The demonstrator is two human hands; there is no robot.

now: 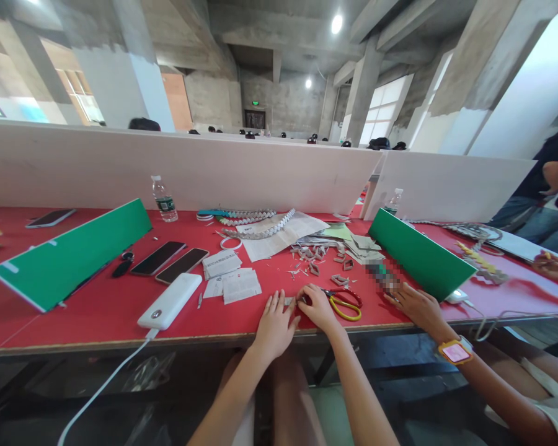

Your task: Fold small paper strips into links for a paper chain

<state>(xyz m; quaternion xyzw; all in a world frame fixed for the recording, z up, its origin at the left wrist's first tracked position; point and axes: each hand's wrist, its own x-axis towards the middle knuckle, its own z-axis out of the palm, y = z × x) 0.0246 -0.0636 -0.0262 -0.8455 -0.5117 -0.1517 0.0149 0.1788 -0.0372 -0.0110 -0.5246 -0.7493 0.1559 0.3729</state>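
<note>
Near the table's front edge my left hand lies with its fingers stretched flat on a small strip of printed paper. My right hand has its fingers curled and pinched at the strip's right end, partly hiding it. Scissors with red and yellow handles rest against the right hand's far side, their blades hidden. Beyond the hands are small folded paper pieces and scraps. Cut paper rectangles lie left of them. A zigzag folded-paper chain rests on a newspaper sheet.
Green boards stand at left and right. A white power bank with cable, two phones and a water bottle are on the left. Another person's hand rests at right. A white partition runs behind.
</note>
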